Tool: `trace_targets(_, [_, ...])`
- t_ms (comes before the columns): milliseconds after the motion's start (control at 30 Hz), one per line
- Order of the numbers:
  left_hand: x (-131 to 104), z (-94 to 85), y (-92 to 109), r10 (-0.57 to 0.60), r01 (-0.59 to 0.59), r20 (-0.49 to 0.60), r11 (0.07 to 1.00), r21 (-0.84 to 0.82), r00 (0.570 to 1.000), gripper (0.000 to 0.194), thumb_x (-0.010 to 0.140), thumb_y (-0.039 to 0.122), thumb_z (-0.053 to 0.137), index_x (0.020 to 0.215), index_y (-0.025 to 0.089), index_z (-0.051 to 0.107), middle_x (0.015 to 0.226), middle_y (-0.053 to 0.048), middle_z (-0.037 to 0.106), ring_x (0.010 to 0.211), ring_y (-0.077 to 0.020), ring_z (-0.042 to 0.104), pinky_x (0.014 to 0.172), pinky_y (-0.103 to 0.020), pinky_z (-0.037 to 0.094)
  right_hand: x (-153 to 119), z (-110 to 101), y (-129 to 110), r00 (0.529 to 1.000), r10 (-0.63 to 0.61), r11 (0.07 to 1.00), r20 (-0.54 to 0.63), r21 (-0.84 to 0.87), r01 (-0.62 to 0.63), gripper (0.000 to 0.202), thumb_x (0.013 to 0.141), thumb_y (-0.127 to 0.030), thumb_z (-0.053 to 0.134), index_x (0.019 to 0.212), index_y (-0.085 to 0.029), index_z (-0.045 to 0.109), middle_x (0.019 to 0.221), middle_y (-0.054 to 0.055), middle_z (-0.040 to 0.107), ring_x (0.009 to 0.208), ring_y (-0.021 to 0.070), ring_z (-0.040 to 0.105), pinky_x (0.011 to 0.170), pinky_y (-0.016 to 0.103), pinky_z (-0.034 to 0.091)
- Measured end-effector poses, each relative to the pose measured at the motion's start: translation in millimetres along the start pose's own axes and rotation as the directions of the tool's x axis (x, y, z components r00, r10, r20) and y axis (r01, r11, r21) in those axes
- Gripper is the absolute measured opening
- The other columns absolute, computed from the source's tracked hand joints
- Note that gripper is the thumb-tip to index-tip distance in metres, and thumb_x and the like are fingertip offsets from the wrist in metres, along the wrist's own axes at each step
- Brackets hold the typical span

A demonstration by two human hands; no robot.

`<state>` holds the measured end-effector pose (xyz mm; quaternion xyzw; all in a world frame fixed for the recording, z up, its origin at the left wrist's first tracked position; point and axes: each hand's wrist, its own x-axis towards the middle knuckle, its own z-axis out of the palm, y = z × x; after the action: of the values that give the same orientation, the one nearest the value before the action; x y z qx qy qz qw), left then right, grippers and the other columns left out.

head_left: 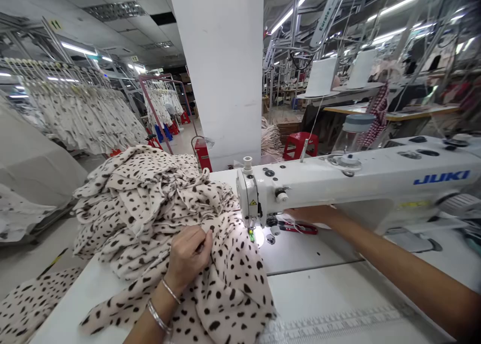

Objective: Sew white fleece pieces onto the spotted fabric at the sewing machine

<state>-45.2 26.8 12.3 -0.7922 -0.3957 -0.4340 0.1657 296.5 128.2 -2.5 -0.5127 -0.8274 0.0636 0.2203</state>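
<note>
Curled fingers of my left hand (190, 254) grip the pale pink fabric with dark spots (233, 284), left of the needle. Two silver-coloured bangles circle that wrist. My right hand (306, 214) reaches under the arm of the white sewing machine (319, 184), behind its head; the fingers are hidden, so what they hold cannot be seen. Near that hand lies a pair of red-handled thread snips (298, 227) on the machine bed. A small lamp lights the presser foot (251, 235), which has a green part, at the fabric's edge.
A large heap of the same spotted fabric (150, 199) covers the table's left side. A clear ruler (330, 326) lies along the front. White thread cones (321, 77) stand behind the machine, near a white pillar (221, 73). Spotted garments (82, 111) hang on the left.
</note>
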Motion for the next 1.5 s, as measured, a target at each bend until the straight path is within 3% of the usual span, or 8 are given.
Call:
trace_targets(167, [3,-0.4,2,0.033,-0.033,-0.016,0.999,0.0,0.999,0.034,0.087,0.007,0.055,0.058,0.019,0.044,0.05,0.004,0.04,0.044,-0.0098,0.041,0.046,-0.021,0.035,-24,-13,7,0.982,-0.005,0.998,0.189,0.058,-0.006,0.024,0.096,-0.035,0.054,0.11,-0.018,0.064,0.11,0.005,0.067,0.093,0.0173,0.065,0.082,0.037,0.054])
trace_targets(533, [14,-14.4,28,0.093,-0.103,-0.216,0.994,-0.038,0.972,0.029,0.081,-0.004,0.058,0.066,0.019,0.049,0.058,0.0,0.057,0.054,-0.0122,0.056,0.052,-0.023,0.047,-59,-26,9,0.996,-0.08,0.997,0.046,0.026,0.079,0.048,0.069,-0.018,0.056,0.114,-0.024,0.071,0.121,0.006,0.068,0.116,0.0291,0.061,0.093,0.04,0.052])
trace_targets(700, [23,-5.8,92,-0.068,0.118,0.125,0.884,-0.453,0.99,0.03,0.087,0.002,0.05,0.063,0.019,0.051,0.053,0.003,0.056,0.048,-0.01,0.053,0.044,-0.02,0.043,-102,-24,3,0.979,0.009,1.0,-0.202,-0.006,-0.01,0.025,0.09,-0.029,0.047,0.092,-0.024,0.072,0.105,0.007,0.072,0.097,0.0258,0.068,0.086,0.041,0.056])
trace_targets(867, [25,30.2,132,-0.262,0.579,0.631,0.729,-0.367,0.73,0.009,0.08,0.013,0.059,0.084,0.019,0.065,0.084,-0.004,0.066,0.073,-0.0178,0.061,0.064,-0.03,0.051,-131,-15,-10,0.932,0.092,0.994,-0.35,-0.015,-0.104,0.039,0.087,-0.018,0.04,0.116,-0.016,0.066,0.12,0.014,0.066,0.109,0.0283,0.064,0.09,0.045,0.054])
trace_targets(1067, [24,61.9,139,-0.241,0.685,0.709,0.578,-0.443,0.662,0.016,0.076,0.009,0.057,0.088,0.018,0.062,0.096,-0.006,0.062,0.091,-0.0214,0.059,0.08,-0.034,0.05,-93,-15,2,0.966,0.033,0.999,-0.258,0.036,-0.024,0.042,0.072,-0.007,0.045,0.102,-0.021,0.071,0.112,0.008,0.071,0.109,0.0252,0.063,0.097,0.043,0.048])
trace_targets(1233, [16,74.9,128,-0.373,0.832,0.749,0.147,-0.534,0.547,0.027,0.076,0.02,0.07,0.101,0.017,0.061,0.109,-0.01,0.06,0.109,-0.0252,0.057,0.092,-0.038,0.049,-114,-6,-40,0.918,0.215,0.968,-0.334,0.194,-0.157,0.035,0.095,-0.026,0.038,0.115,-0.014,0.064,0.105,0.015,0.07,0.094,0.0273,0.066,0.082,0.044,0.053])
trace_targets(1367, [10,73.8,133,-0.202,0.844,0.889,-0.285,-0.454,0.41,0.062,0.074,0.037,0.079,0.126,0.017,0.051,0.115,-0.014,0.063,0.103,-0.0277,0.063,0.08,-0.038,0.056,-139,8,-91,0.974,0.181,0.912,-0.136,0.394,-0.114,0.04,0.1,-0.041,0.037,0.123,-0.017,0.06,0.085,0.002,0.072,0.064,0.0143,0.066,0.05,0.023,0.052])
trace_targets(1500, [10,71.7,137,-0.248,0.832,0.938,-0.445,-0.332,0.242,0.051,0.079,0.044,0.074,0.114,0.012,0.056,0.114,-0.019,0.065,0.093,-0.0312,0.068,0.055,-0.035,0.059,-118,-8,-75,0.997,0.083,0.909,-0.008,0.409,-0.072,0.038,0.094,-0.048,0.047,0.101,-0.02,0.071,0.081,0.001,0.073,0.069,0.016,0.068,0.053,0.023,0.053])
